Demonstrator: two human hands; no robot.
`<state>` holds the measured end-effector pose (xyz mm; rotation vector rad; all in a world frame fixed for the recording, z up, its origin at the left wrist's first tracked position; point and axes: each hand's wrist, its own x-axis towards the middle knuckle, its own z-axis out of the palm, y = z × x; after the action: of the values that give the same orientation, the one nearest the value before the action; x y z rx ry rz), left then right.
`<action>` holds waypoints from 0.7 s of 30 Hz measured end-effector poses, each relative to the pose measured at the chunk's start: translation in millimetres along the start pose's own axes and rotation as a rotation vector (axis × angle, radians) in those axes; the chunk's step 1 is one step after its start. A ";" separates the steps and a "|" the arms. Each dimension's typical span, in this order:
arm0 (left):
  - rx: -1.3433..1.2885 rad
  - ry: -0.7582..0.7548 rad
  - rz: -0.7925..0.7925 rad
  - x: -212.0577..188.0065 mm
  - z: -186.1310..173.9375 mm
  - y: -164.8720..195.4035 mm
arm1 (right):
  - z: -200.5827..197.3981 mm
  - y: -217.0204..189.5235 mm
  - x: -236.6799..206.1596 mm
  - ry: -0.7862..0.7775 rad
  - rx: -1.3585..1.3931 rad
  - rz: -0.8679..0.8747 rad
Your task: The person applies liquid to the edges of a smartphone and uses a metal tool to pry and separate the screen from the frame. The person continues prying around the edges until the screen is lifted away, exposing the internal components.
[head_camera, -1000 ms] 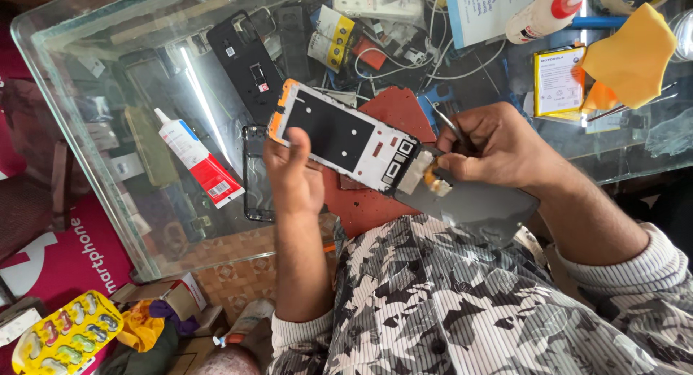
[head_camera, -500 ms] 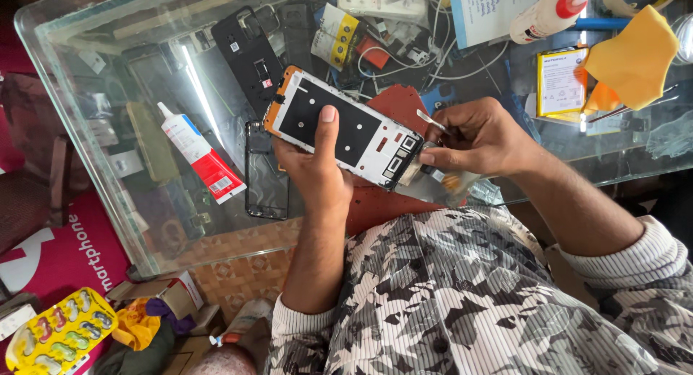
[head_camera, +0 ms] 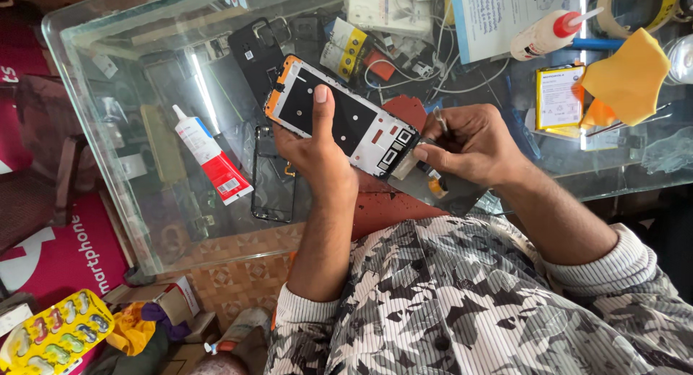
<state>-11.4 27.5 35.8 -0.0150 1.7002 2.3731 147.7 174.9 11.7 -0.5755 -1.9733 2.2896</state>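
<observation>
Above the glass tabletop (head_camera: 144, 223), the left hand (head_camera: 317, 155) holds a white phone frame (head_camera: 339, 115) with a black middle and orange end, thumb pressed on it. The right hand (head_camera: 469, 140) has its fingers pinched on thin tweezers (head_camera: 437, 121) at the frame's lower end. Since earlier, the frame has tilted a bit more.

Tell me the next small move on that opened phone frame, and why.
Probably keep the left hand steady and ease the thin metal tool in the right hand along the frame's lower end. The phone frame is lifted above the glass table, thumb pressed on its dark middle, and the right fingertips already pinch at that end, so the work seems to sit there.
</observation>
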 end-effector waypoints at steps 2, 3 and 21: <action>-0.010 0.012 0.002 0.5 -1.2 -1.6 | 0.1 -2.0 1.2 0.023 -0.034 0.025; -0.033 0.011 0.012 1.8 -1.6 -3.3 | 0.5 -2.6 1.9 0.029 -0.031 0.031; -0.181 0.120 0.077 42.2 -60.7 27.5 | -27.5 -46.8 17.9 0.494 0.153 -0.270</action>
<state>-64.9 -30.4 35.7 -0.1266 1.5550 2.6249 131.0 214.2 49.7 -0.7223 -1.5257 1.8869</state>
